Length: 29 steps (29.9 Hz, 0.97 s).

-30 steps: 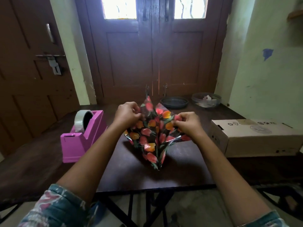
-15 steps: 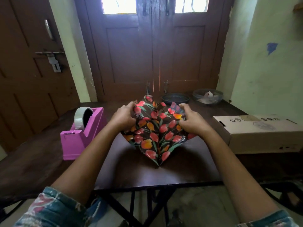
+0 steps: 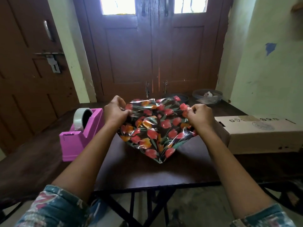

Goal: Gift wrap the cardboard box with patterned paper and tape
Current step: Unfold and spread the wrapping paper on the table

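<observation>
Clear tape (image 3: 80, 119) in a pink plastic dispenser (image 3: 77, 142) stood near the left edge of the dark tabletop (image 3: 147, 175). At its middle, the left hand (image 3: 115, 113) and right hand (image 3: 200, 118) each pinched a side of the glossy black tulip-patterned wrapping paper (image 3: 155, 130). It looked light, crinkly and probably slippery, best held by its edges. A long pale cardboard box (image 3: 262, 135) lay unwrapped at the right edge.

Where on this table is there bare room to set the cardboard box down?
Free: the table strip between the patterned paper tip and front edge; also the stretch left of the tape dispenser. Crowded: two bowls at the far edge, cardboard box on the right, left hand and right hand gripping the paper mid-table.
</observation>
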Each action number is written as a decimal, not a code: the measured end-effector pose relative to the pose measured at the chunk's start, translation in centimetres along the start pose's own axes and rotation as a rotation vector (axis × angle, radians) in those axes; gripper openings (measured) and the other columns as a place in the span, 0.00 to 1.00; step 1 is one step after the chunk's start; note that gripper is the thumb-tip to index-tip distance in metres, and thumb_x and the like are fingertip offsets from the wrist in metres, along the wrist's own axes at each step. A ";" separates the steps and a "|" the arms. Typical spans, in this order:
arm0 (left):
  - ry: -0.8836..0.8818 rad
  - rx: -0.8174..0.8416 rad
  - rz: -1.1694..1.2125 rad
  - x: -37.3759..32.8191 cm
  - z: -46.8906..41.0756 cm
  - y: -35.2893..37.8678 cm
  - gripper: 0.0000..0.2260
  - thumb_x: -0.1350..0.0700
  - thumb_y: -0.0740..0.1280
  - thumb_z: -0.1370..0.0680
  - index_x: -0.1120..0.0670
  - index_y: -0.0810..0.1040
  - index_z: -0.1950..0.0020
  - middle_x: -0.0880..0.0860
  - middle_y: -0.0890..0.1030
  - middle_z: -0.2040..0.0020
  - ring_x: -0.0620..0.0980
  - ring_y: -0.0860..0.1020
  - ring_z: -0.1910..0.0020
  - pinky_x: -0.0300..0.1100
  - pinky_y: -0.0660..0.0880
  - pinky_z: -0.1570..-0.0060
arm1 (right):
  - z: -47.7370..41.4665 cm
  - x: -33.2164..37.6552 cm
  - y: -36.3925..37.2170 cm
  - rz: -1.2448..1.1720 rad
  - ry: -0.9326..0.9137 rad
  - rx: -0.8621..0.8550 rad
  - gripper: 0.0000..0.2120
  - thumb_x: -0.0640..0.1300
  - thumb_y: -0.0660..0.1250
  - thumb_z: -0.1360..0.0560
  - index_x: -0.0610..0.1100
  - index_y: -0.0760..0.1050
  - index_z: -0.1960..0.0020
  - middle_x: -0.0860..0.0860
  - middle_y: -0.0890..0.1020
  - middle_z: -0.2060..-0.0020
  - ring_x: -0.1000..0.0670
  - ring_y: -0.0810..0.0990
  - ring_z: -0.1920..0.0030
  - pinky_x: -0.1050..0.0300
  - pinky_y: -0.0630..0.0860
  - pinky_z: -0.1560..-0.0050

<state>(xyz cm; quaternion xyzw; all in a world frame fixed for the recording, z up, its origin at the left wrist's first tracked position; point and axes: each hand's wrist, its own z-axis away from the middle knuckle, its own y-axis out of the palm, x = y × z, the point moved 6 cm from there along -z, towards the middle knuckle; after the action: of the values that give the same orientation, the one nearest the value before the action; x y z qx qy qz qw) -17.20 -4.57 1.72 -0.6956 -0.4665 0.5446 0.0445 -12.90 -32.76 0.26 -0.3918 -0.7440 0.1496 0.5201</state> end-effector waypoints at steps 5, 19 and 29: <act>-0.058 -0.128 -0.069 1.6 -0.3 -1.4 0.10 0.58 0.68 0.26 0.57 0.72 0.47 0.54 0.76 0.55 0.50 0.73 0.57 0.42 0.67 0.62 | -0.5 -1.1 0.0 -0.015 0.138 -0.042 0.09 0.40 0.61 0.24 0.40 0.79 0.57 0.42 0.81 0.59 0.45 0.79 0.58 0.56 0.72 0.62; -0.049 -0.107 -0.061 4.0 -1.1 -2.2 0.12 0.65 0.62 0.24 0.58 0.72 0.41 0.60 0.79 0.44 0.59 0.76 0.45 0.44 0.70 0.51 | -1.6 1.1 -0.7 -0.195 0.033 -0.050 0.13 0.36 0.55 0.23 0.43 0.72 0.41 0.46 0.78 0.54 0.49 0.74 0.57 0.55 0.73 0.59; -0.046 -0.122 -0.021 3.4 -0.8 -1.6 0.16 0.50 0.70 0.26 0.54 0.72 0.41 0.51 0.78 0.47 0.50 0.75 0.50 0.42 0.69 0.57 | -1.3 2.8 -0.4 -0.210 -0.180 -0.075 0.05 0.45 0.66 0.25 0.44 0.78 0.53 0.49 0.81 0.61 0.49 0.79 0.59 0.57 0.75 0.61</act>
<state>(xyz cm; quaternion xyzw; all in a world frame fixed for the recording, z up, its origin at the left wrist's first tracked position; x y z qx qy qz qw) -17.65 -0.91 0.53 -0.6793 -0.5069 0.5306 -0.0032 -12.33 -31.18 2.84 -0.3160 -0.8297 0.1011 0.4489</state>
